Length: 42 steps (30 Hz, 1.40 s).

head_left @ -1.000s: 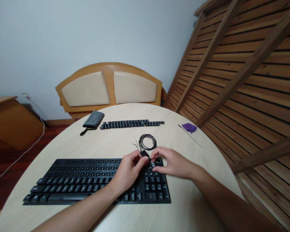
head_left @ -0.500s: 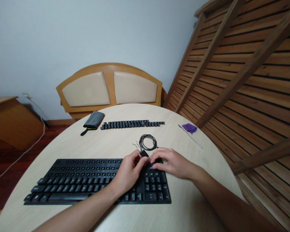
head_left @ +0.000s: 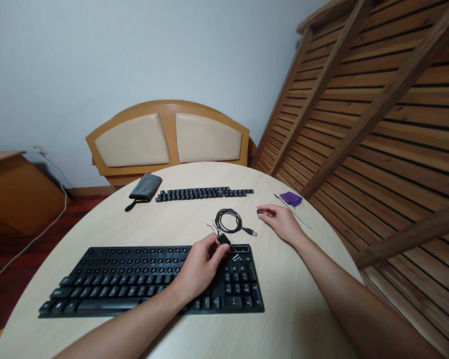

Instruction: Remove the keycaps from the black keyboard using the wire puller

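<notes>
Keycap (head_left: 260, 212) pinched in my right hand (head_left: 280, 223) grip near desk (head_left: 307, 299) right edge; left hand (head_left: 200, 267) grip holds puller (head_left: 223, 239) at keyboard (head_left: 134, 279) far-right corner.

A grey pouch (head_left: 145, 188) lies at the far left of the round tabletop (head_left: 153, 224). At the far right, a purple cloth (head_left: 291, 198) rests on a thin white rod (head_left: 303, 221). Behind stands a padded wooden headboard (head_left: 168, 137), with a slatted bed frame (head_left: 377, 109) leaning at right. A wooden cabinet (head_left: 18, 192) and a white cord (head_left: 41, 232) are at left.
</notes>
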Motion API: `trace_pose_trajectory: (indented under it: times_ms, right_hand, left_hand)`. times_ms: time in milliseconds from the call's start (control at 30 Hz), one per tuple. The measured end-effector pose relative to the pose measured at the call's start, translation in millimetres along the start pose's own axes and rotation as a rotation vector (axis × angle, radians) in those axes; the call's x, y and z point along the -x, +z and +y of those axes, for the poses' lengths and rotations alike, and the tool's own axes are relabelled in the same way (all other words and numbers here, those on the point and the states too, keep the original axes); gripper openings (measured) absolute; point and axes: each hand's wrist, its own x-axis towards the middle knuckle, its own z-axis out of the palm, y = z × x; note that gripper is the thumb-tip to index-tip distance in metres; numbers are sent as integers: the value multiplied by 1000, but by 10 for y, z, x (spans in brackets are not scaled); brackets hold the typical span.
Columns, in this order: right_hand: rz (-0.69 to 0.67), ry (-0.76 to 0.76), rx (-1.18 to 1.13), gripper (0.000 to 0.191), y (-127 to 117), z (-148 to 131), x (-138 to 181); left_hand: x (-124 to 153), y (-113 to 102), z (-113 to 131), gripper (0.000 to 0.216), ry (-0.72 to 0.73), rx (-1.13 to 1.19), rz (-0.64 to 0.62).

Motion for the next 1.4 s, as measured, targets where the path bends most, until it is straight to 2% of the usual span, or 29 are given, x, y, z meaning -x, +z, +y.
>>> trace_pose_trajectory:
  times_ms: [233, 467, 600, 800, 1400]
  right_hand:
    - [74, 35, 101, 25, 96, 75, -87]
    - [124, 78, 214, 16, 178, 46, -486]
    - [177, 128, 239, 19, 300, 82, -646]
    - [229, 171, 255, 20, 401, 74, -649]
    - [220, 156, 251, 22, 417, 102, -708]
  left_hand:
    - [-12, -4, 21, 27, 1, -1, -10]
    - [-7, -7, -4, 28, -4, -8, -11]
    - [-9, -8, -6, 28, -13, -14, -8]
    - [-10, 3, 1, 27, -19, -25, -13]
    - [-13, 0, -18, 28, -35, -24, -9]
